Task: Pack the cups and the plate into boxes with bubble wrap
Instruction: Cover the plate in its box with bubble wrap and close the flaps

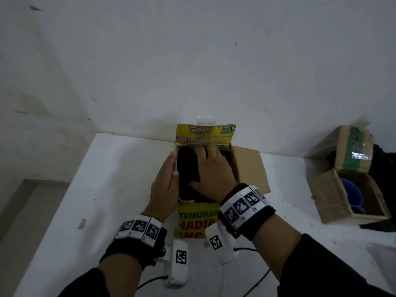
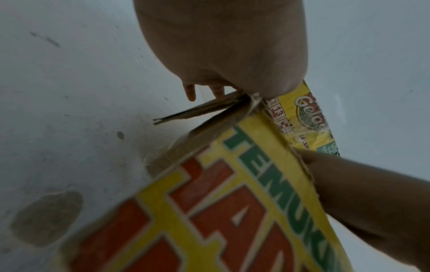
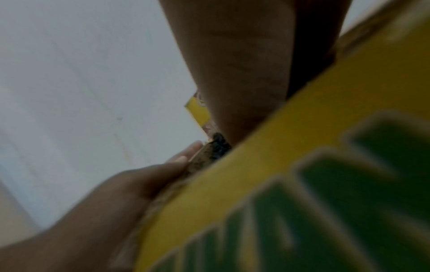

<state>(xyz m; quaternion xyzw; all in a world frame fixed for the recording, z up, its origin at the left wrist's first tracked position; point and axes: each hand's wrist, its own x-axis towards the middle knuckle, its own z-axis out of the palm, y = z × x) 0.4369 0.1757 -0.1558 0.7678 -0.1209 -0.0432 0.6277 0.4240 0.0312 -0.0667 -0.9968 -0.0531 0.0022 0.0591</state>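
Note:
A yellow printed cardboard box (image 1: pixel 198 219) stands open on the white table, against the wall. A dark, bumpy wrapped bundle (image 1: pixel 188 168) fills it; what is under the wrap is hidden. My right hand (image 1: pixel 211 163) lies flat on the bundle with fingers spread. My left hand (image 1: pixel 170 174) rests straight-fingered along the box's left edge, where the left wrist view shows a brown side flap (image 2: pixel 197 110) under the fingers (image 2: pixel 190 92). The right wrist view shows the box's yellow wall (image 3: pixel 279 165) and a bit of the dark wrap (image 3: pixel 220 143). A blue cup (image 1: pixel 351 196) sits in a second box.
The second, brown box (image 1: pixel 334 198) stands open at the right, its taped flap (image 1: pixel 353 151) up, with dark material (image 1: pixel 383 168) behind it. A brown flap (image 1: pixel 250 168) of the yellow box lies open to the right. A small white scrap (image 1: pixel 82 223) lies near the table's left edge.

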